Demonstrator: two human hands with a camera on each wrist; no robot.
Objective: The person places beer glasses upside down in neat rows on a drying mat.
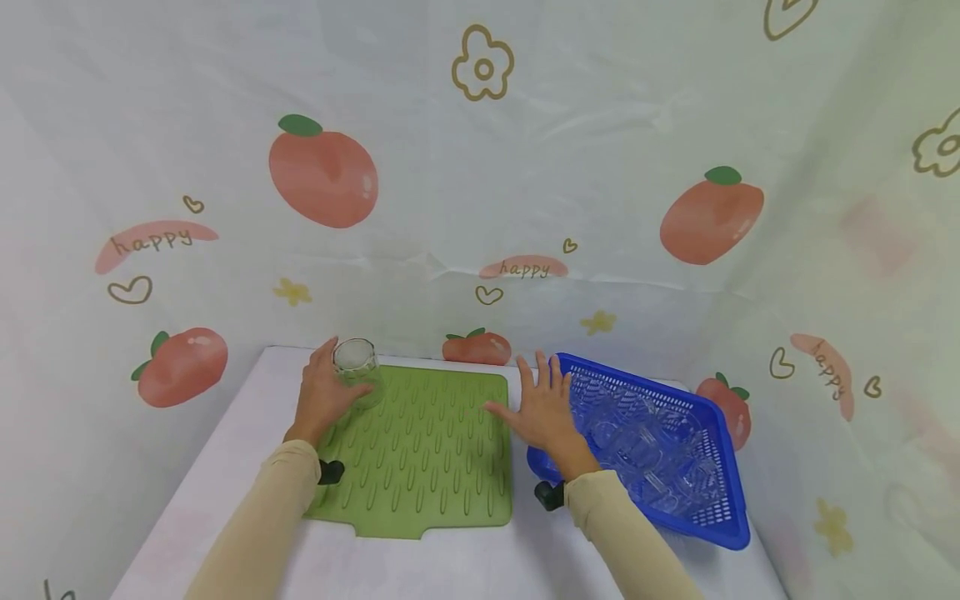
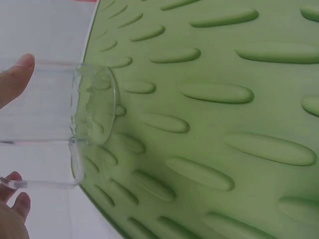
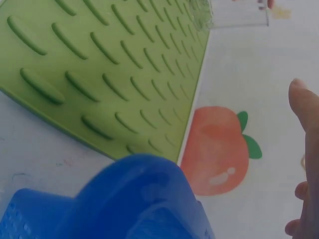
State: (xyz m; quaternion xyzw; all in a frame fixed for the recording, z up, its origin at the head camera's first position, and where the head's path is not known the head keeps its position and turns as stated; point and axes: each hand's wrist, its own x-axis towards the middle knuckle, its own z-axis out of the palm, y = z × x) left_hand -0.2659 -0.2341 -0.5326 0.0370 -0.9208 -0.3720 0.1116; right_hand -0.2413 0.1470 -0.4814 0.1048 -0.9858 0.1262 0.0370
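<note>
A clear glass mug (image 1: pixel 357 357) stands at the far left corner of the green ridged mat (image 1: pixel 431 450). My left hand (image 1: pixel 324 393) holds it, thumb on the near right side and fingers round the left. In the left wrist view the handle (image 2: pixel 76 164) of the mug shows on the fingers' side, with its round base close over the mat. My right hand (image 1: pixel 546 412) is spread, fingers straight, over the left edge of the blue basket (image 1: pixel 733 475) and holds nothing.
Several clear glass mugs (image 1: pixel 641 446) lie jumbled in the basket, right of the mat. A white table (image 1: pixel 480 571) lies under both. Behind it hangs a pale curtain (image 1: pixel 420 208) printed with red fruit and flowers. Dark wrist mounts (image 1: pixel 550 495) sit on both wrists.
</note>
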